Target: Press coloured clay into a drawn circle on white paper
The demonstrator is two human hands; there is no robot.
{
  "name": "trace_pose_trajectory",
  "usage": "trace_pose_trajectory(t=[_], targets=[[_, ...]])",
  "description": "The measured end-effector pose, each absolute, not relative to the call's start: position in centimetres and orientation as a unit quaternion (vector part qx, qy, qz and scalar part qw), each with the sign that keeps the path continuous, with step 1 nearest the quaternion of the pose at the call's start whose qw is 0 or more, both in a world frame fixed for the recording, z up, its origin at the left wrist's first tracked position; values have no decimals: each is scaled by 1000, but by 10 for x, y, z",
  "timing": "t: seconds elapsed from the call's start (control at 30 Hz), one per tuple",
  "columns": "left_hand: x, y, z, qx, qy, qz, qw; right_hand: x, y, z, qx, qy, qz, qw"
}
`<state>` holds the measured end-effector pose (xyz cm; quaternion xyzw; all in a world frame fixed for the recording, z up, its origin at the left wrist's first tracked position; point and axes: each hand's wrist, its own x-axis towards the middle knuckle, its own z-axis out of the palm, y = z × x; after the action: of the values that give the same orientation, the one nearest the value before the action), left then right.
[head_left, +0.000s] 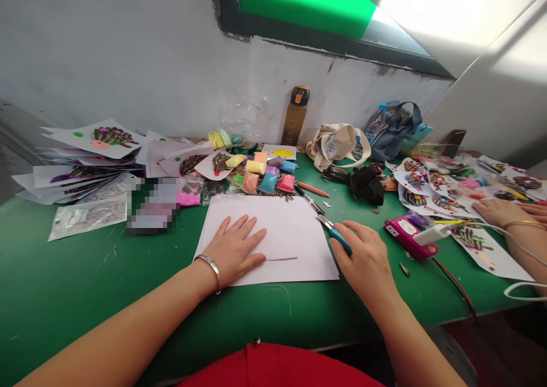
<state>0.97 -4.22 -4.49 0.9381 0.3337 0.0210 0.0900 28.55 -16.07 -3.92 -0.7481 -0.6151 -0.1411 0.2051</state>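
Note:
A small stack of white paper (pixel 294 233) lies on the green table in front of me. My left hand (pixel 235 244) rests flat on its left part, fingers spread. From near the thumb a short dark line (pixel 282 259) runs to the right across the top sheet; whether drawn or slit, I cannot tell. My right hand (pixel 363 256) is closed around a blue-handled utility knife (pixel 339 240) at the paper's right edge, its metal blade pointing up and left. Just beyond the blade lies a black pen (pixel 311 199), with an orange pencil (pixel 314 189) behind it.
Colourful clay packets (pixel 269 182) lie behind the paper. Stacked hedgehog pictures (pixel 89 159) stand left, near a seed-like packet (pixel 89 213). A bottle (pixel 296 116) and cloth bag (pixel 337 145) line the wall. Right are a magenta power strip (pixel 410 239) and another person's hand (pixel 498 210).

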Motion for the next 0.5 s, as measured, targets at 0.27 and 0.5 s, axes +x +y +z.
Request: trace_pose_trajectory(t=[0.27,0.5], targets=[[7,-45,-43,954,284,66,64,228,-65,-13,-646,-753,-6,127],[-1,-43,-42,959,253,106,64,202,-32,-30,-670,-734,-16,108]])
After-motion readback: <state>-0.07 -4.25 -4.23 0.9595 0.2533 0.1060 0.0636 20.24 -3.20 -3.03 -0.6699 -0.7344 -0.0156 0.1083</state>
